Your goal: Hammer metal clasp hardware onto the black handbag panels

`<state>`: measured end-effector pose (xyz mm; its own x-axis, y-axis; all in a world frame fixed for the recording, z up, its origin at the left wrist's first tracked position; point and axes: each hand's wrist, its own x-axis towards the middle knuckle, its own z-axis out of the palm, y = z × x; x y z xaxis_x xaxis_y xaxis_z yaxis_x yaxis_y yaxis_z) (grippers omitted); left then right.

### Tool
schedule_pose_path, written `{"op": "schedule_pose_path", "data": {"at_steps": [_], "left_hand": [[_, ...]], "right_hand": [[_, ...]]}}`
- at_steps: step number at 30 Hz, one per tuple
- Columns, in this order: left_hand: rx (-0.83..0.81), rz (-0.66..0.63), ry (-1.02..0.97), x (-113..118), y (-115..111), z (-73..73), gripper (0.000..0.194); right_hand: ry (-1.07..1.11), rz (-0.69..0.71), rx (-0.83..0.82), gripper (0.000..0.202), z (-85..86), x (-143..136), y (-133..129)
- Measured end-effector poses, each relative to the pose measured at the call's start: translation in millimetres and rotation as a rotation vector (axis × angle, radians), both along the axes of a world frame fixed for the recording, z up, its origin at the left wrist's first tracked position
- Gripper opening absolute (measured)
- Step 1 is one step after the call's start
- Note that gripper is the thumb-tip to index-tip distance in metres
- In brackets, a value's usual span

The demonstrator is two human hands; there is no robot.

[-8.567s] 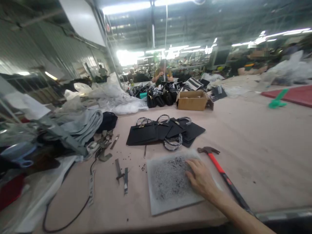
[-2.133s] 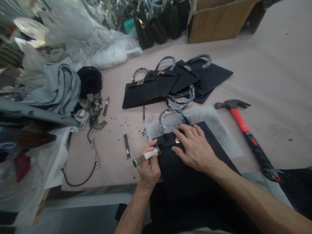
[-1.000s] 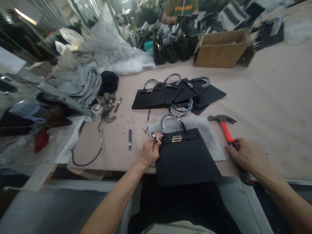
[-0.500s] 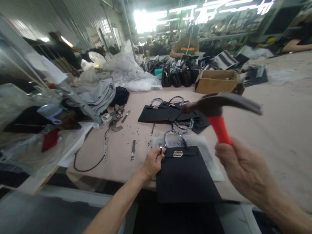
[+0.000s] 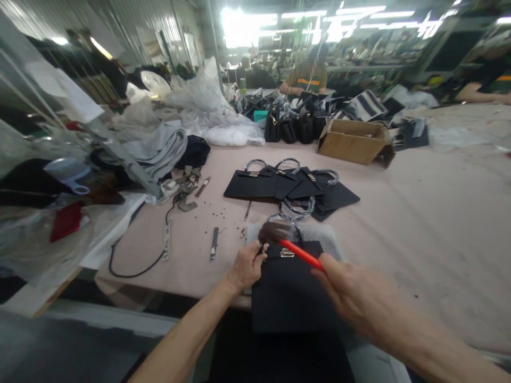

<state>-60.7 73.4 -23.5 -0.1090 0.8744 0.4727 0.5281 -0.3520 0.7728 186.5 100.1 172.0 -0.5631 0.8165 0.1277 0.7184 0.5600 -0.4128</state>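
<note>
My right hand point(image 5: 339, 279) is wrapped round the red handle of a claw hammer point(image 5: 301, 254). The hammer's dark head is down over the top left corner of a black bag panel point(image 5: 293, 298), right at my left hand point(image 5: 246, 266). Those left fingers are closed in a pinch round a small upright metal punch point(image 5: 263, 248), partly hidden by fingers and hammer head. A gold clasp point(image 5: 286, 252) and a plastic-wrapped handle point(image 5: 298, 230) are on the panel. Under its upper part lies a pale marked board point(image 5: 325, 234); its lower part reaches past the table edge.
Several more black bag panels point(image 5: 251, 186) with wrapped handles lie behind. To the left are a flat metal-tipped strip point(image 5: 214, 244), small dark bits and a black cord point(image 5: 139, 275). A cardboard box point(image 5: 351, 142) and finished black bags point(image 5: 272, 125) stand farther back. A person point(image 5: 305, 77) sits beyond.
My right hand has swung the hammer down and to the left, from raised above the table to the punch. My left hand keeps its pinch at the panel's corner.
</note>
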Motion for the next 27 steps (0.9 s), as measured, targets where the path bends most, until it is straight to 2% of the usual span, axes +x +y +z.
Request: {"op": "schedule_pose_path", "data": {"at_steps": [2,4,7,9,11,14,17,19,21,23,27], "left_hand": [[0.017,0.007,0.017,0,1,-1.4,0.019],[0.040,-0.010,0.022,0,1,-2.8,0.022],[0.044,-0.022,0.033,0,2,-5.0,0.026],[0.036,-0.023,0.045,-1,2,-6.3,0.025],[0.045,-0.026,0.058,-2,2,-7.2,0.025],[0.065,-0.033,0.088,-4,1,-6.3,0.024],[0.032,-0.039,0.107,-5,-1,-1.9,0.018],[0.001,-0.033,0.119,-5,-1,1.9,0.014],[-0.002,-0.024,0.153,-5,-2,4.9,0.013],[0.023,-0.022,0.207,-5,-3,5.9,0.014],[0.147,-0.089,0.311,-8,-7,4.6,0.020]], "right_hand": [[-0.047,0.042,-0.038,0.043,-17.5,3,2],[-0.056,-0.004,-0.083,0.039,-29.9,13,12],[-0.001,-0.221,-0.256,0.041,-50.9,35,35],[-0.022,-0.405,-0.377,0.041,-72.2,54,51],[-0.102,-0.535,-0.387,0.038,-96.3,74,63],[-0.187,-0.625,-0.290,0.032,-125.7,95,71],[-0.194,-0.598,-0.126,0.029,-140.5,92,65],[-0.172,-0.494,-0.019,0.032,-144.7,77,55],[-0.157,-0.376,0.075,0.028,-148.0,57,44],[-0.124,-0.313,0.148,0.023,-152.5,38,33],[-0.022,-0.366,0.201,0.020,-164.0,18,20]]}}
